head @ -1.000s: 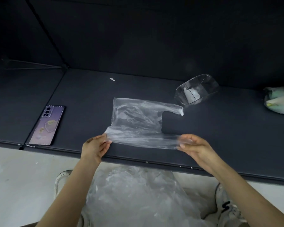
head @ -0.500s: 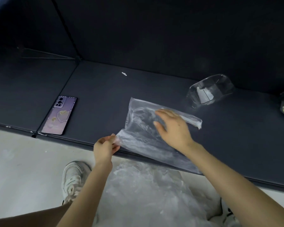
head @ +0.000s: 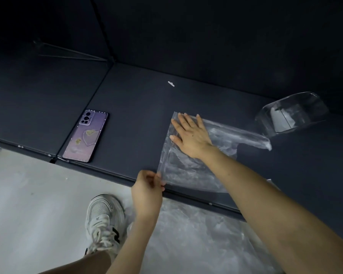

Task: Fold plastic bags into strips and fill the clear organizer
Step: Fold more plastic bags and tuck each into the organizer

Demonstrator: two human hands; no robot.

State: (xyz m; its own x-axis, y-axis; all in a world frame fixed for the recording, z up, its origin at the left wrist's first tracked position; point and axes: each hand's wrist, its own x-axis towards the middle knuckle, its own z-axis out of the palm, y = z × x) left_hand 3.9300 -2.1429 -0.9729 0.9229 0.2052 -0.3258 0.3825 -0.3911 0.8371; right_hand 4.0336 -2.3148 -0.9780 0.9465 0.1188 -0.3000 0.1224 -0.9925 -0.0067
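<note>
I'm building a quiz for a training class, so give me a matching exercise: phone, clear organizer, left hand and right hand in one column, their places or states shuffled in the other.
Column one:
1 phone
2 clear organizer
3 left hand
4 right hand

Column two:
A pressed flat on the plastic bag
B lying left of the bag
C pinching the bag's near left corner
D beyond the bag's right end

Pairs: 1-B; 2-D; 3-C; 4-A.
</note>
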